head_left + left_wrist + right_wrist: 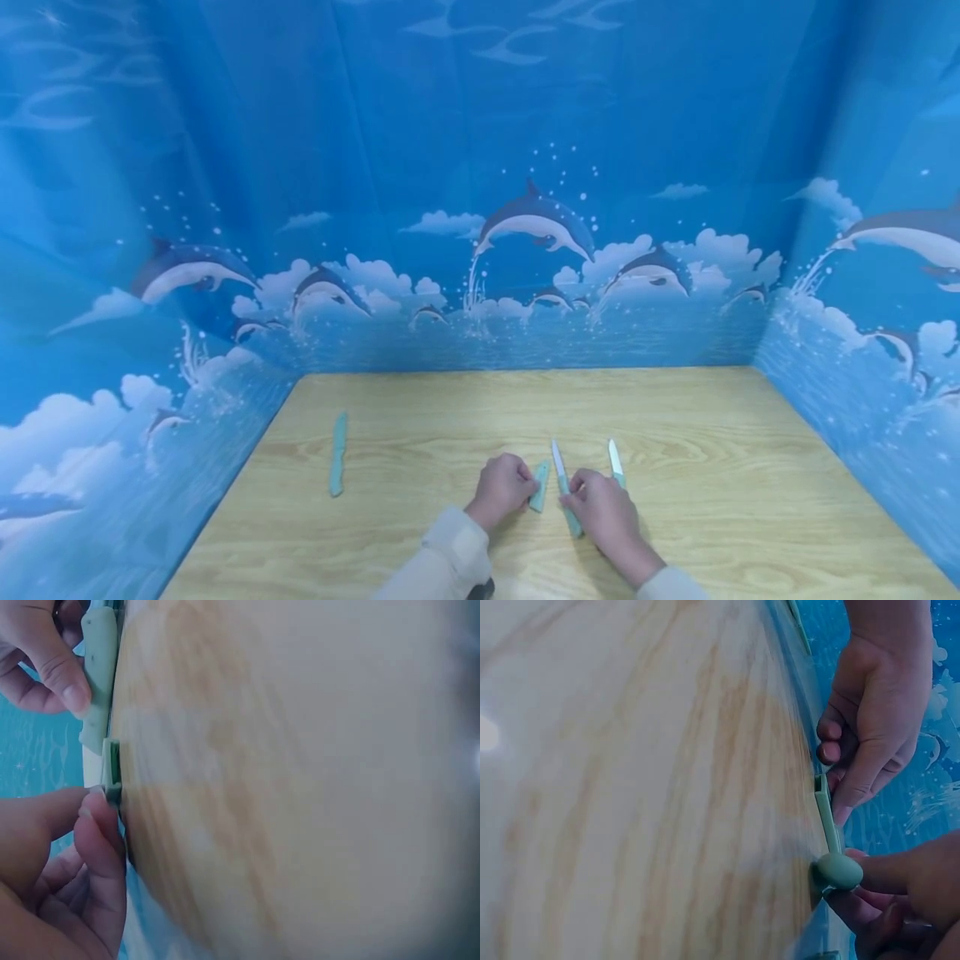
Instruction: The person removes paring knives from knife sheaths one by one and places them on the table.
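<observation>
Near the front middle of the table, my left hand [504, 486] pinches a pale green knife sheath [541, 483] between thumb and fingers. My right hand [606, 510] grips the pale green handle of a small knife [573, 523], its bare blade pointing away from me. Sheath and knife lie side by side, a small gap between them in the head view. Just beyond the right hand is a second bare-bladed knife [615, 458], its handle mostly hidden by that hand. In the left wrist view the sheath [112, 769] shows a dark open slot.
A third green knife [338, 457], its blade covered in green, lies at the left of the wood-grain table [420, 408]. Blue curtains [420, 125] printed with dolphins stand around the table's back and sides.
</observation>
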A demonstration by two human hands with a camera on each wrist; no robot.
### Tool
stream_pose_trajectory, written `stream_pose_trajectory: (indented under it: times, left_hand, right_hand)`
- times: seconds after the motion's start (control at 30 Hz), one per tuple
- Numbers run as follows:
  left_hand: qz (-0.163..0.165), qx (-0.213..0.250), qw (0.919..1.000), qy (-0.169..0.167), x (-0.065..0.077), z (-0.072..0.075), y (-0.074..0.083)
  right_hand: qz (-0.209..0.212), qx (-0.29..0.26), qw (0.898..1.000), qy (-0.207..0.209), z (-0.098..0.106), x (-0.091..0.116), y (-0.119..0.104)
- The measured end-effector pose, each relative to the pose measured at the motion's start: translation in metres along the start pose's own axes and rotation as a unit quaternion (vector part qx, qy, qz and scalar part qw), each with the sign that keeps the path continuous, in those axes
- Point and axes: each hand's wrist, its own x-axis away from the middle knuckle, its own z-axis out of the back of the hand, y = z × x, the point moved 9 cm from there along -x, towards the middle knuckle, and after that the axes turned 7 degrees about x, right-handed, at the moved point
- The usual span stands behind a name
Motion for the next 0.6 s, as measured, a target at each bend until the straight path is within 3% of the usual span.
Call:
stream_pose_trajectory:
  times: [0.2,0.6]
  left_hand:
    - [-0.009,-0.089,0.9957,-0.023,0.003,-0.003,0.006]
    - [0.022,-0.127,0.9894,-0.066,0.006,-0.012,0.004]
  right_hand:
    - [0.004,0.021,1.000,0.005,-0.001,-0.002,-0.001]
    - [0.005,0.058,0.998,0.015,-0.001,-0.003,0.000]
